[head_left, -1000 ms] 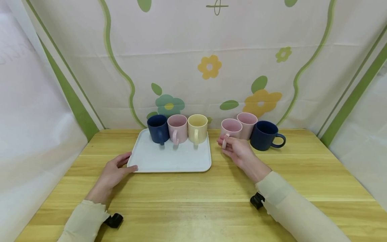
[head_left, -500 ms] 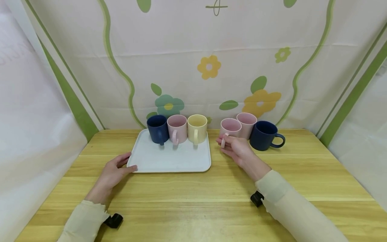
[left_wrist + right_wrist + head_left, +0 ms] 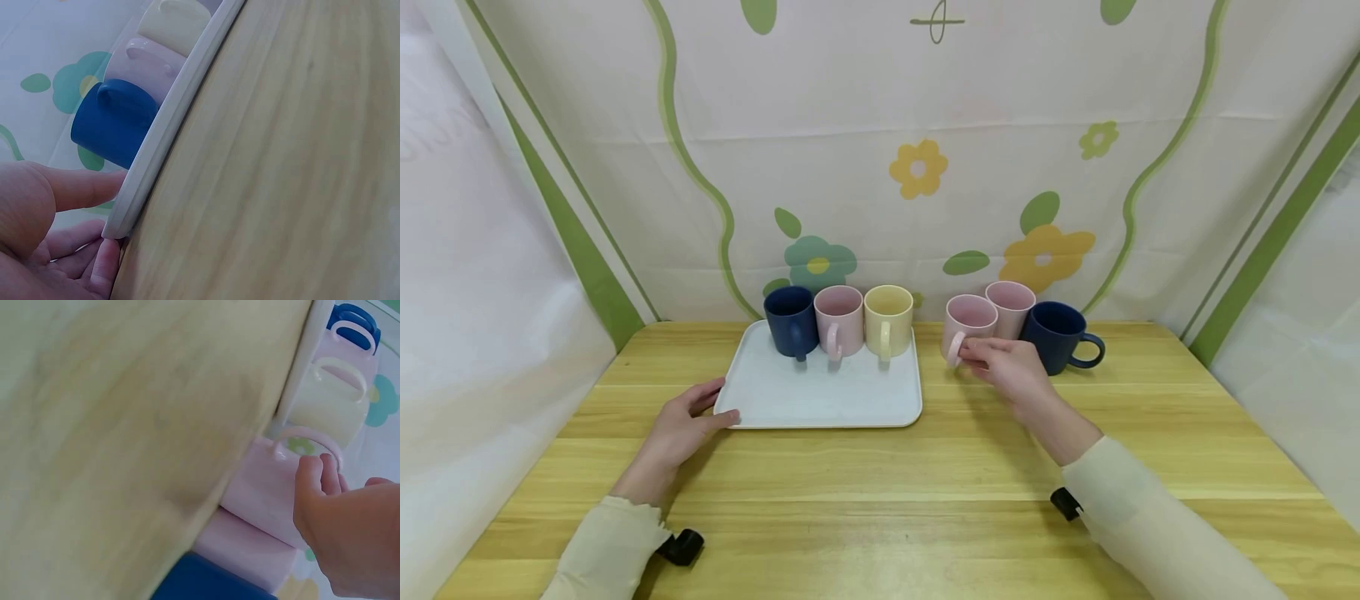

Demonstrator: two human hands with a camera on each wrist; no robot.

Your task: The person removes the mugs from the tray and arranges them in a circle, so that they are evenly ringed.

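Note:
My left hand (image 3: 681,425) grips the near left corner of a white tray (image 3: 820,404), thumb over the rim and fingers below, as the left wrist view shows. On the tray's back part stand a navy mug (image 3: 788,325), a pink mug (image 3: 844,321) and a yellow mug (image 3: 895,312), handles forward. Right of the tray, a pink mug (image 3: 972,321) stands with its handle turned toward the front. Beside that handle is my right hand (image 3: 1011,367), its fingertips right at the loop, loosely bent and not wrapped round it.
A second pink mug (image 3: 1011,304) and a navy mug (image 3: 1052,333) stand close behind and right of the nearest pink one, the navy handle pointing right. All rest on a wooden table (image 3: 880,508) backed by a flowered curtain (image 3: 820,167).
My right hand has drawn back to the right, its fingers slipping off the pink mug's handle. That mug stays in place. My left hand and the tray have not moved.

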